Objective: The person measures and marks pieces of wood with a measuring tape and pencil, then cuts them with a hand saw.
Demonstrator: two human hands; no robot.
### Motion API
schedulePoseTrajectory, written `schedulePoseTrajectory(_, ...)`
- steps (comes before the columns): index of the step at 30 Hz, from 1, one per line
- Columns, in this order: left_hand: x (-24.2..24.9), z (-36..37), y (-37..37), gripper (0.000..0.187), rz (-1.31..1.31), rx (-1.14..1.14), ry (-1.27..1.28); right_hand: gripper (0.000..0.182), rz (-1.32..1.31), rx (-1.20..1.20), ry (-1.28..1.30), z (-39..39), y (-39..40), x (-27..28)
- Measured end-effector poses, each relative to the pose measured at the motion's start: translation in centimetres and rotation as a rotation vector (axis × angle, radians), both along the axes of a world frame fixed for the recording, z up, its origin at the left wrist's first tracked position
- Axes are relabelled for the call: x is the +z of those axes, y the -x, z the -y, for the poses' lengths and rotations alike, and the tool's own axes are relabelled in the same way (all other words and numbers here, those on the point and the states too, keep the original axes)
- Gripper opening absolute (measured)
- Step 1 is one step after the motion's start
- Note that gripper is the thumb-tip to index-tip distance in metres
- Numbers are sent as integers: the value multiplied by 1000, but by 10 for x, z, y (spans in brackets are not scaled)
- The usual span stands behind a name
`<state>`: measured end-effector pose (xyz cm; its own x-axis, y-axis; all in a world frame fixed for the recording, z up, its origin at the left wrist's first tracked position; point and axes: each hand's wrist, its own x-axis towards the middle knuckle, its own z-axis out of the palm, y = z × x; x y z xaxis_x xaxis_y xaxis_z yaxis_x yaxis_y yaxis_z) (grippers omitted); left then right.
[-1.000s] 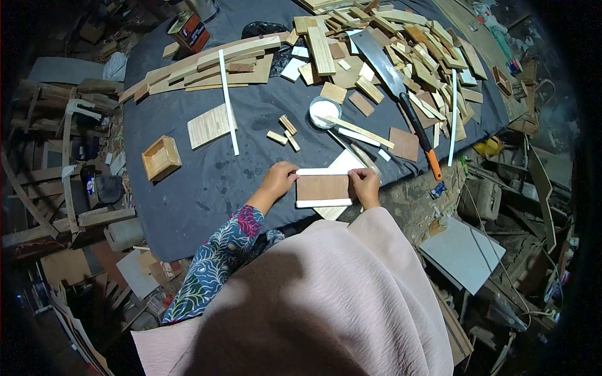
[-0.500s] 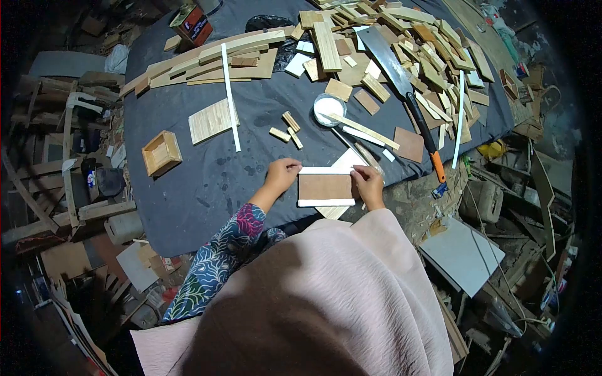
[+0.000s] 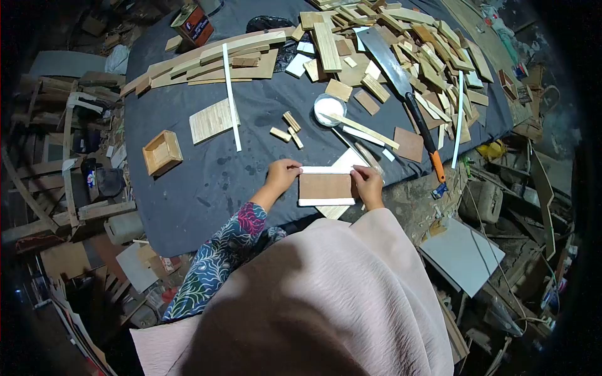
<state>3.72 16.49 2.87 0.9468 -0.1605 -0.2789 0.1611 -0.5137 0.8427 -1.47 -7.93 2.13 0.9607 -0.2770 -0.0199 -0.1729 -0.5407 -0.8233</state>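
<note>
A pale pink, loosely draped cloth (image 3: pixel 376 282) is covering the torso and the right upper arm, its surface showing a fine crinkled texture and long soft folds on the right. A broad shadow is darkening its middle to a brownish mauve, and its near-left part is ending in a straight edge. From under it, a patterned sleeve (image 3: pixel 213 269) is covering the left arm: deep blue and teal, with white, curling, leaf-like lines, green areas lower down and a magenta patch towards the cuff. The left hand (image 3: pixel 281 175) and right hand (image 3: pixel 369 186) are showing bare.
</note>
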Motion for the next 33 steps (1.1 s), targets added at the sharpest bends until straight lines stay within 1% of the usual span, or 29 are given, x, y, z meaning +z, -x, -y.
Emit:
schedulePoseTrajectory(2, 4, 1, 0, 17, 39, -19, -48, 16, 3, -4, -2, -1, 0, 0)
schedulePoseTrajectory(6, 0, 2, -7, 16, 47, -25, -43, 15, 28, -48, -21, 0, -7, -8)
schedulePoseTrajectory(8, 5, 1, -6, 18, 71, -73, -118, 15, 28, -54, -46, 1, -7, -11)
schedulePoseTrajectory(9, 1, 0, -6, 18, 72, -70, -119, 15, -12, -128, -226, 2, -8, -12)
schedulePoseTrajectory(10, -4, -2, -6, 19, 130, -35, -75, 16, -55, -200, -406, 4, -9, -12)
schedulePoseTrajectory(11, -8, -4, -4, 20, 186, 1, -33, 16, -58, -195, -407, 7, -10, -11)
schedulePoseTrajectory(13, 8, -7, 1, 19, 216, 14, -53, 20, 11, -379, -710, 13, -16, -2)
schedulePoseTrajectory(14, 16, -7, 3, 19, 250, 21, -71, 27, 16, -396, -798, 23, -20, -15)
schedulePoseTrajectory(15, 22, -7, 8, 19, 251, 27, -72, 27, 14, -391, -799, 23, -26, -9)
schedulePoseTrajectory(17, 33, -2, 23, 16, 468, -226, -126, 35, 9, -463, -1083, 22, -40, 14)
schedulePoseTrajectory(18, 42, 2, 35, 21, 464, -297, -158, 38, -3, -476, -1156, 21, -47, 22)
schedulePoseTrajectory(19, 44, 5, 43, 21, 467, -289, -160, 38, -4, -467, -1156, 22, -54, 21)
schedulePoseTrajectory(21, 46, 9, 55, 26, 431, -540, -230, 42, -27, -411, -1288, 24, -67, 20)
schedulePoseTrajectory(23, 43, 10, 61, 28, 448, -554, -252, 45, -23, -427, -1298, 20, -77, 20)
schedulePoseTrajectory(25, 35, 12, 65, 25, 405, -561, -326, 36, -49, -379, -1234, 17, -85, 23)
schedulePoseTrajectory(26, 31, 12, 65, 25, 403, -552, -322, 32, -32, -354, -1162, 17, -86, 25)
schedulePoseTrajectory(27, 28, 11, 64, 23, 392, -550, -292, 32, -39, -347, -1157, 17, -87, 29)
schedulePoseTrajectory(29, 22, 9, 63, 21, 371, -536, -260, 30, 64, -309, -1005, 15, -87, 33)
schedulePoseTrajectory(30, 23, 8, 63, 20, 365, -517, -240, 23, 120, -266, -953, 14, -85, 37)
schedulePoseTrajectory(31, 21, 7, 63, 19, 357, -499, -219, 23, 105, -263, -948, 13, -80, 43)
schedulePoseTrajectory(33, 18, 7, 62, 19, 329, -484, -202, 21, 206, -192, -760, 13, -71, 51)
